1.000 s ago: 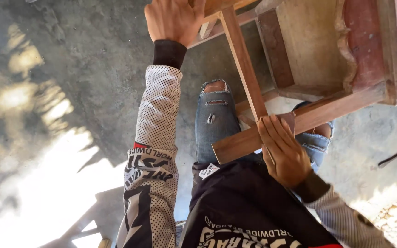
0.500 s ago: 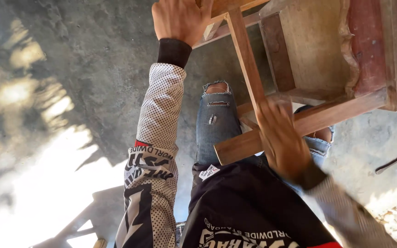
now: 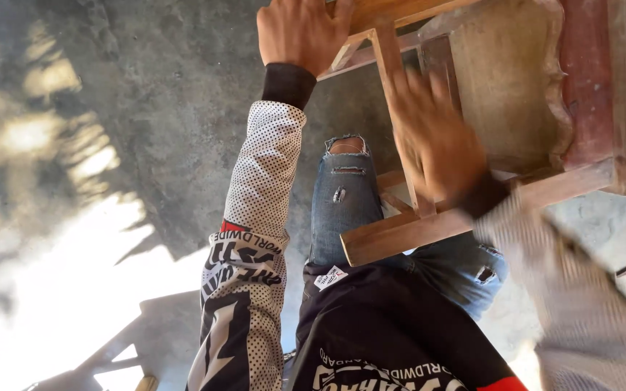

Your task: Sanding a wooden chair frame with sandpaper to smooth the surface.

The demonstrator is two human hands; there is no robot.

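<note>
In the head view, the left hand [image 3: 302,32] is at the top of the picture, at the end of a stretched arm in a dotted white sleeve. Its fingers are curled around a far rail of the wooden chair frame [image 3: 429,221]; the fingertips go behind the wood and are cut by the top edge, so how tight the grip is cannot be seen fully.

The right hand [image 3: 432,137] is over the middle of the frame, in front of the long thin rail [image 3: 393,80] that runs from the top down to the near bar. It is strongly blurred. The fingers look straight and a little spread, pointing up, not closed on anything. If the palm touches the rail or only passes above it, I cannot tell.

The chair frame lies tilted across the person's knees in torn blue jeans [image 3: 342,192], above the grey concrete floor [image 3: 146,108]. Its near bar crosses the lap; the panel with reddish edge [image 3: 588,80] is at the upper right, cut by the picture border. The right forearm is also too blurred for details.
</note>
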